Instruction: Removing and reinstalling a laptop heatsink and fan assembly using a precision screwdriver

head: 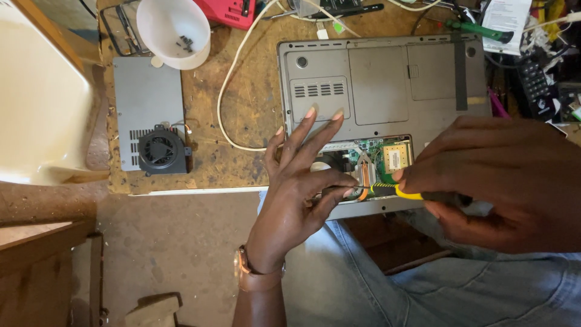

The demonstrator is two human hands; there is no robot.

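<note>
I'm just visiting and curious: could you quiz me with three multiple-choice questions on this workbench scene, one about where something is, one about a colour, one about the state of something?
1. Where does the removed cooling fan lie?
A. on a grey panel left of the laptop
B. inside the white bowl
C. on the person's lap

2. What colour is the screwdriver handle where it shows?
A. plain red
B. yellow and black
C. blue

3. In what state is the laptop?
A. shut, fully covered
B. screen up, open
C. underside up, one bay uncovered

Answers:
1 A: the fan sits on the grey panel on the bench, below the white bowl.
2 B: yellow with black shows beside the right hand gripping it.
3 C: vents and covers face up, and a circuit board shows by the left hand.
</note>
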